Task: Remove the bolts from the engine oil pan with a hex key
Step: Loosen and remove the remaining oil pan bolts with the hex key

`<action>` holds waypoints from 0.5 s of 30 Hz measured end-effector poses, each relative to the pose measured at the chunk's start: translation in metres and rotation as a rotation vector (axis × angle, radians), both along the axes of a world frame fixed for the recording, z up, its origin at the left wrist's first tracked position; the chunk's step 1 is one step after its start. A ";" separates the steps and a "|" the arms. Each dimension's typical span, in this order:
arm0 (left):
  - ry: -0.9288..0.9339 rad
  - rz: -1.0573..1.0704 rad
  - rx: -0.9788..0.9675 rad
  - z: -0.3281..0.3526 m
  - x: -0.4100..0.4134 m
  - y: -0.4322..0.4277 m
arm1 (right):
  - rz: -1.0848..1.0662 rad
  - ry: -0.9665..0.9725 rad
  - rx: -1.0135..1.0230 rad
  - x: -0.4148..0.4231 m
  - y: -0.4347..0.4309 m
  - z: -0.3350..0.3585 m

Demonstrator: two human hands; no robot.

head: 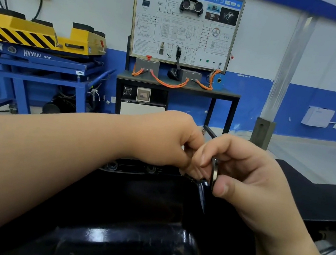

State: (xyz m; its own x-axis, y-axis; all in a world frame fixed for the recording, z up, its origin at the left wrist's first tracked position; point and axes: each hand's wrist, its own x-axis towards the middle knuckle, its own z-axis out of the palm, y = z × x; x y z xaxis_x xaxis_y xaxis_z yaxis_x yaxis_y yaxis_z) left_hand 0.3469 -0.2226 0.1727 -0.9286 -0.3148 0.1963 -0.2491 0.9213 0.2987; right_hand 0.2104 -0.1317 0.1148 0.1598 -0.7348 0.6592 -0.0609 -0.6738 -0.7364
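The glossy black engine oil pan [133, 229] fills the lower middle of the head view. Two bolts [112, 165] sit in its far flange. My right hand [243, 176] pinches the grey metal hex key [213, 172] between thumb and fingers above the pan's far right corner. My left hand [167, 138] reaches across from the left with its fingers curled, touching the fingers of my right hand at the key. What the left fingers hold is hidden. The key's tip and the bolt under it are covered by my hands.
A training console [184, 22] on a black stand with orange cables [168, 83] stands ahead by the blue and white wall. A yellow and blue lift table [36, 43] is at the left. A black bench top [329, 200] runs along the right.
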 end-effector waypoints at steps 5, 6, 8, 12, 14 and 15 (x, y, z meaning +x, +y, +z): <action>0.006 0.011 0.007 0.000 0.002 -0.001 | -0.001 0.002 0.013 0.007 0.001 0.001; 0.007 0.009 0.009 0.000 0.002 -0.001 | -0.005 0.003 0.015 0.007 0.001 0.001; 0.009 0.006 0.012 0.000 0.003 -0.002 | -0.017 0.008 0.014 0.008 0.002 0.001; 0.012 0.016 0.005 0.000 0.003 -0.002 | -0.036 0.042 -0.006 0.009 0.004 0.002; 0.004 0.022 0.006 0.001 0.003 -0.001 | -0.039 0.049 -0.014 0.008 0.003 0.001; -0.004 0.024 0.013 0.001 0.003 -0.001 | -0.035 0.043 -0.016 0.006 0.003 0.000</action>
State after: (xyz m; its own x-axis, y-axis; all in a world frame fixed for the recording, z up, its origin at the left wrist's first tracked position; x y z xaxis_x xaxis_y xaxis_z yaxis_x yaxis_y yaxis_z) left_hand 0.3499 -0.2239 0.1735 -0.9216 -0.3393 0.1882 -0.2721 0.9110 0.3100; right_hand 0.2169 -0.1285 0.1150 0.1624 -0.7299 0.6639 -0.1160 -0.6823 -0.7218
